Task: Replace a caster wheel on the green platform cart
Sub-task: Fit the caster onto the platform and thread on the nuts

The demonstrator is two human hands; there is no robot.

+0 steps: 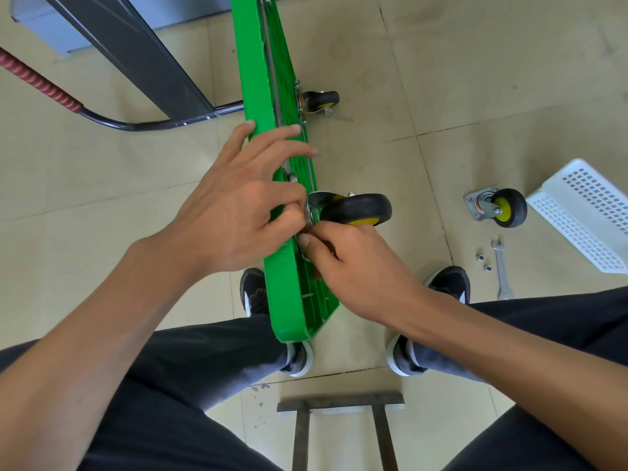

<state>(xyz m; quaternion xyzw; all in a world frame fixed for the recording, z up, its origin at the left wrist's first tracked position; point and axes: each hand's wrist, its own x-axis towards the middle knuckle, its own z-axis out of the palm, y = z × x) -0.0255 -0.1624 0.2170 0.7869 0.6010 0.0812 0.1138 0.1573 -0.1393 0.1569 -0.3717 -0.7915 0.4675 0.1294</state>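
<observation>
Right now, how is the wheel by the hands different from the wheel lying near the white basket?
The wheel by the hands sits against the green cart; the loose wheel lies alone on the floor. Both hands, left hand and right hand, work at the first; nobody touches the second. Both are black with yellow centres.

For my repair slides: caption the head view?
Both hands fit a caster wheel onto the tipped green cart.

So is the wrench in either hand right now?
No, the wrench lies on the floor beside two nuts, while both hands work at the caster on the cart.
</observation>
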